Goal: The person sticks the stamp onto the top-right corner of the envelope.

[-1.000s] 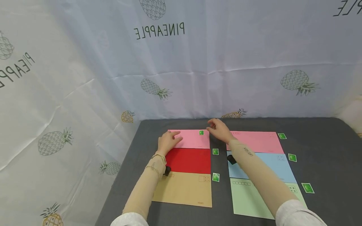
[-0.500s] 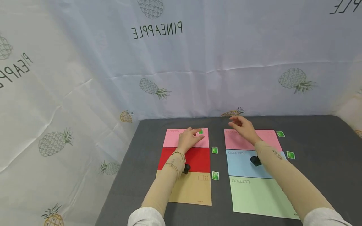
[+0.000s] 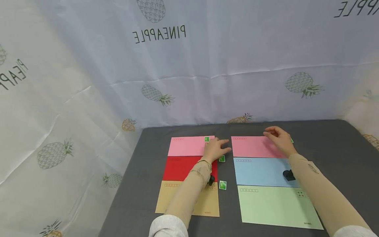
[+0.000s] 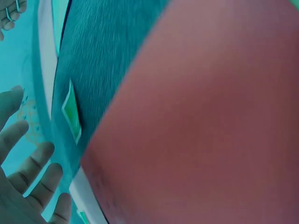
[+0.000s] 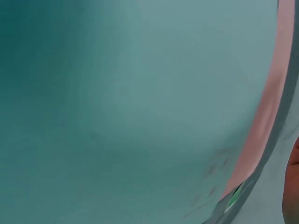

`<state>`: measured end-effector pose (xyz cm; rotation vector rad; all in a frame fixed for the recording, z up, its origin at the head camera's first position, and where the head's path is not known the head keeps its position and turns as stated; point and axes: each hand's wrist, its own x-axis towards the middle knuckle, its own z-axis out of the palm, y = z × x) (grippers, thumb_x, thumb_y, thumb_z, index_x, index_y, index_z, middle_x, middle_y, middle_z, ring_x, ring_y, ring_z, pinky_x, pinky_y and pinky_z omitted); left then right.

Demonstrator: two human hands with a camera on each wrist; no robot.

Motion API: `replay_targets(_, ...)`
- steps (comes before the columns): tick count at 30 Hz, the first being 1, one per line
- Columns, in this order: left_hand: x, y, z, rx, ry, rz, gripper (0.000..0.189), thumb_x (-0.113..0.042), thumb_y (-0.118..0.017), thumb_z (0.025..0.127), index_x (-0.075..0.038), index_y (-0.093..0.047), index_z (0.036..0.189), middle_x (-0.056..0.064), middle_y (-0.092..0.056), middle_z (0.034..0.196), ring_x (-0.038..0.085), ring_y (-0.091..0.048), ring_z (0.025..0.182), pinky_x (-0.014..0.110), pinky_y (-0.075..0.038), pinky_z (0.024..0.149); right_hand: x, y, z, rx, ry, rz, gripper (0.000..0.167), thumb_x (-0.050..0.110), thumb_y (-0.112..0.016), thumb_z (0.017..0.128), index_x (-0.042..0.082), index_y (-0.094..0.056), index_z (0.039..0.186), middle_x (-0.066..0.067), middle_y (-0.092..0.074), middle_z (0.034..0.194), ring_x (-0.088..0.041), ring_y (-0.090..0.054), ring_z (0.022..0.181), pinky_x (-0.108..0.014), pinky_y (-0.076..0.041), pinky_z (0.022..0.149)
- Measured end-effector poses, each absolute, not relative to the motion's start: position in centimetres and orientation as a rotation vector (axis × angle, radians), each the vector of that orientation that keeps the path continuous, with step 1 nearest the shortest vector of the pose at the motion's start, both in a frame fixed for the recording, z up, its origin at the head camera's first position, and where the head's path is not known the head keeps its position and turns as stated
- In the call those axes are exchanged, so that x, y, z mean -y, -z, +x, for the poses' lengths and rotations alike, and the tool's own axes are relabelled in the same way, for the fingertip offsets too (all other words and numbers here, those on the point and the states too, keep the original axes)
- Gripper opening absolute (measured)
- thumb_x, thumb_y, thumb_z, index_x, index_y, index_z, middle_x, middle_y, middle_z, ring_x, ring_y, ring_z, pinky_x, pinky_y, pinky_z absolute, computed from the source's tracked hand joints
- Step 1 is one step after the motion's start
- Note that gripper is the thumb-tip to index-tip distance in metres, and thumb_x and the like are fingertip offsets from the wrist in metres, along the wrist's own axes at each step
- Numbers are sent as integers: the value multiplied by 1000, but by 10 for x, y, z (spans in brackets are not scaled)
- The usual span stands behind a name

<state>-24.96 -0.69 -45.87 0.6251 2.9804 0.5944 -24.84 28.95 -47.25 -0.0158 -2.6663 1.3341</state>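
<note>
Spread fingers are sticking out from the left hand (image 3: 214,149), which is sitting over the right end of the left pink envelope (image 3: 186,146) and the dark strip beside it, pinching nothing. Meanwhile the right hand (image 3: 279,140) is hanging over the right pink envelope (image 3: 251,147) with its fingers loosely bent, looking bare too. Honestly, the right wrist view is giving me mostly blur, so I'm not able to tell whether those fingertips are touching paper.

Going by size, a pale curtain (image 3: 251,49) is filling the backdrop (PINEAPPLE is reading backwards on it, lol), and a dark gray table (image 3: 136,184) is stretching out below. The left sleeve (image 3: 189,188) is crossing the left column of envelopes, and the right sleeve (image 3: 327,195) is covering the right edge of the other one. On the right side, the green envelope (image 3: 266,207) is lying nearest, then the blue envelope (image 3: 257,172), then pink; on the left it's going tan envelope (image 3: 207,204), red envelope (image 3: 179,168), pink.

Tiniest stuff: one green stamp (image 3: 206,139) is lying on the left pink envelope near its top right corner, a second stamp (image 3: 222,159) is peeking out by the left hand, a third stamp (image 3: 222,185) is lying just beside the tan envelope, and a sliver of a fourth stamp (image 3: 291,140) is showing behind the right hand.
</note>
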Motion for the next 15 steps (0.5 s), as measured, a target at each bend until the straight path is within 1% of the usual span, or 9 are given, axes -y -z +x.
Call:
replay_targets(2, 0, 460, -250, -2979, -556, 629, 46, -49, -54, 88, -33, -53, 132, 2, -60, 112, 17, -56, 102, 34, -42, 82, -298, 473, -246, 2664, -1306, -76, 52, 49, -51, 91, 8, -54, 122, 6, -54, 96, 1, -47, 83, -20, -39, 74)
replay_targets(3, -4, 461, -250, -2979, -543, 631, 46, -49, -54, 88, -33, -53, 132, 2, -60, 115, 18, -56, 105, 35, -42, 83, -302, 473, -245, 2662, -1288, -103, 51, 47, -50, 92, 6, -53, 122, 3, -54, 98, -2, -47, 84, -22, -39, 74)
replay_targets(4, -7, 461, -250, -2976, -528, 631, 46, -50, -54, 89, -34, -53, 132, 2, -59, 118, 19, -55, 107, 36, -42, 85, -305, 473, -245, 2657, -1269, -133, 50, 45, -49, 93, 4, -53, 122, -1, -55, 99, -5, -48, 85, -24, -38, 73)
replay_targets(7, -14, 461, -251, -2973, -487, 639, 46, -49, -54, 89, -34, -52, 132, 2, -59, 123, 21, -54, 110, 38, -44, 89, -314, 474, -244, 2643, -1196, -273, 46, 38, -44, 96, 0, -53, 122, -15, -55, 104, -21, -50, 90, -28, -39, 71)
replay_targets(9, -18, 462, -250, -2968, -479, 633, 45, -49, -54, 89, -34, -53, 132, 2, -58, 124, 21, -54, 111, 38, -44, 91, -319, 475, -244, 2639, -1155, -375, 44, 32, -41, 97, -3, -52, 122, -22, -54, 107, -31, -50, 93, -31, -39, 69)
replay_targets(11, -21, 463, -250, -2958, -478, 619, 46, -48, -55, 88, -34, -53, 132, 2, -58, 124, 22, -53, 111, 38, -43, 92, -325, 476, -243, 2643, -1115, -473, 43, 27, -40, 97, -6, -51, 123, -26, -53, 111, -37, -50, 97, -36, -41, 69)
replay_targets(15, -25, 468, -248, -2952, -464, 577, 47, -49, -57, 87, -35, -53, 131, 1, -58, 124, 21, -53, 110, 37, -41, 93, -335, 478, -240, 2695, -1085, -600, 43, 19, -41, 95, -12, -46, 125, -32, -49, 116, -43, -48, 101, -48, -43, 75)
